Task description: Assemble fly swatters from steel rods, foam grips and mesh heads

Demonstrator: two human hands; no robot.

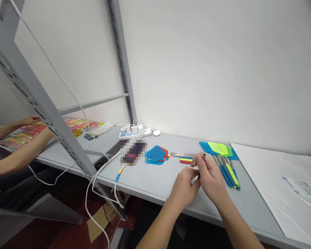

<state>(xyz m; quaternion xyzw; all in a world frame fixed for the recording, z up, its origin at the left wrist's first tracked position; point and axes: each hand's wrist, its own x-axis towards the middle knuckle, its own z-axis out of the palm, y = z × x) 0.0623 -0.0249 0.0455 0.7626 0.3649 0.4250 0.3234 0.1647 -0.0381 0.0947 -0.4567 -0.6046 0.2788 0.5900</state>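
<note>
My left hand [185, 185] and my right hand [209, 173] meet above the table's front part, fingers closed together. Between them is a small dark thing, mostly hidden by the fingers; only dark bits show. Just beyond lie thin metal rods [182, 154] and red, yellow and blue handle grips [186, 160], partly covered by my hands. Left of these is a stack of fly swatter heads [156, 154], blue on top with red and yellow edges below. To the right, several whole fly swatters [219, 148] lie in a pile, their blue and yellow-green handles pointing towards me.
A white sheet or package [277, 173] covers the table's right side. A power strip [134, 134] with chargers stands at the back left, near a blurred-out phone-like object [133, 153]. White cables [94, 180] hang by the grey shelf post [54, 121]. Another person's arms [23, 154] reach over colourful strips.
</note>
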